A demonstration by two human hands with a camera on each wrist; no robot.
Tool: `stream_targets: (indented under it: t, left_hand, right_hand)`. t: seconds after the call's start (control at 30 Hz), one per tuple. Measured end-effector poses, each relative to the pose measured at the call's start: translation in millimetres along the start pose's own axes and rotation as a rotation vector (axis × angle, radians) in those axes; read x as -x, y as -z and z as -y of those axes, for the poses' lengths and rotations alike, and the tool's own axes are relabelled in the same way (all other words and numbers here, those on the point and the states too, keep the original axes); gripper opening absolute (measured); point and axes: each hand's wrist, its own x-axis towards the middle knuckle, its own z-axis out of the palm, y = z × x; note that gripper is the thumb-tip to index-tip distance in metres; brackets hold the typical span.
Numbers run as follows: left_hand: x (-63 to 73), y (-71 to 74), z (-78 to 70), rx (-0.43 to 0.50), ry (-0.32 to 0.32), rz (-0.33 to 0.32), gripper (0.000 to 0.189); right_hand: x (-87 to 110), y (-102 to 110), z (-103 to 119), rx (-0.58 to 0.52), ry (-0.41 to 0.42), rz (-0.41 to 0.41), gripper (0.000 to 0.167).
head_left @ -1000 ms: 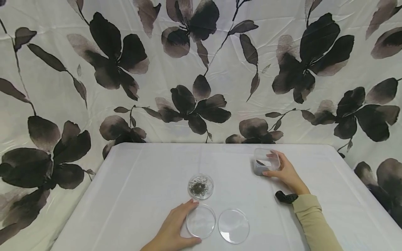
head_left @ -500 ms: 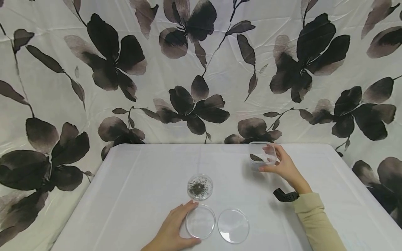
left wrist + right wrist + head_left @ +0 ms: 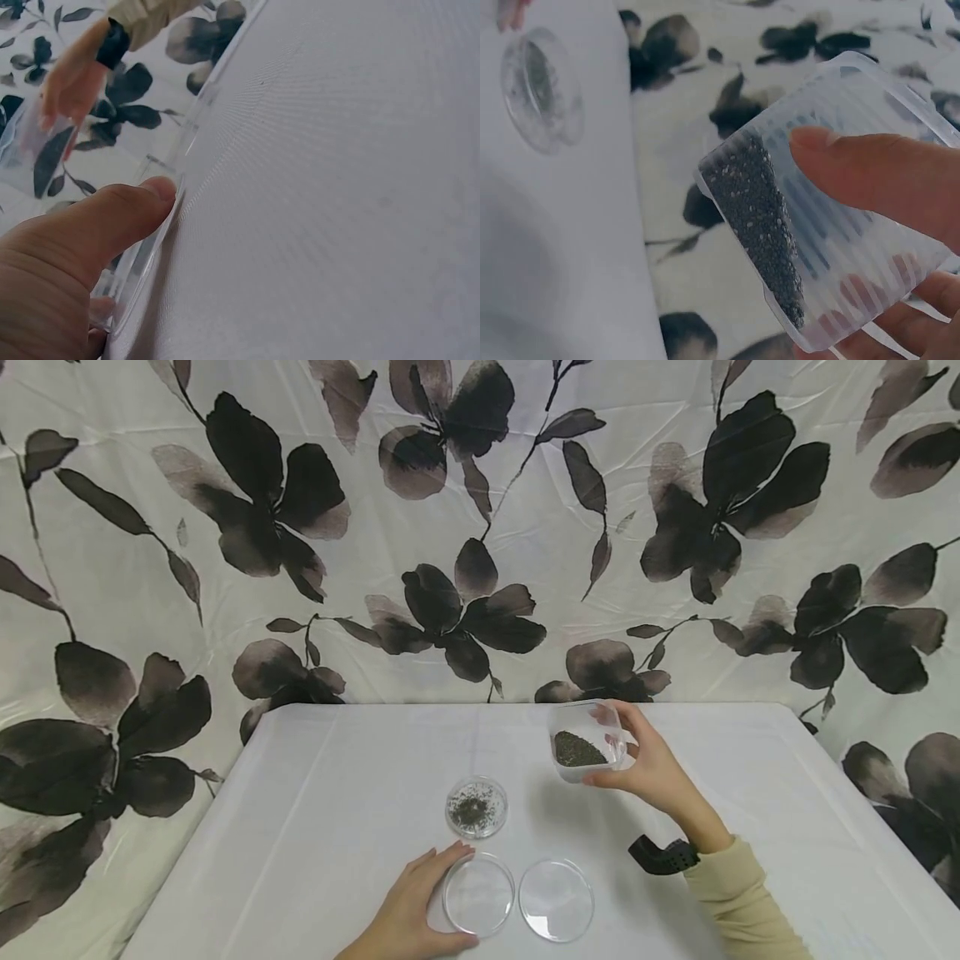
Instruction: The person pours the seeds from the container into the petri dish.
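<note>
My right hand (image 3: 656, 768) grips a clear plastic box (image 3: 840, 247), thumb on one side and fingers on the other. The box hangs tilted above the back right of the table, with small dark speckled seeds (image 3: 750, 217) banked against its lower side. At the front, my left hand (image 3: 412, 902) holds a clear petri dish (image 3: 480, 896) by its rim, between thumb and fingers. The left wrist view shows the thumb (image 3: 127, 217) on that rim. Just beyond it, another petri dish (image 3: 480, 835) contains a heap of dark bits with specks scattered around.
A third clear round dish (image 3: 557, 902) lies just right of the one in my left hand. The white-covered table (image 3: 322, 810) ends at a floral cloth (image 3: 337, 552) hanging behind it. A black band device (image 3: 663, 855) sits at my right wrist.
My right hand has lifted the plastic box off the table and carried it left, tilting it so the seeds show. The left hand keeps its place at the dish.
</note>
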Motion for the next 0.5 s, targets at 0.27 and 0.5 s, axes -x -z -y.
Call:
stream_targets:
  t: [0.27,0.5]
  left_hand:
    - [-1.1,0.0,0.6,-0.029,-0.046,-0.020,0.099]
    - [-0.6,-0.4,0.6,-0.053,-0.075,-0.032,0.098]
  right_hand:
    - [11.9,-30,12,0.099,0.103,0.034,0.095]
    - [23.7,-50,19,0.230,0.246,0.046,0.096]
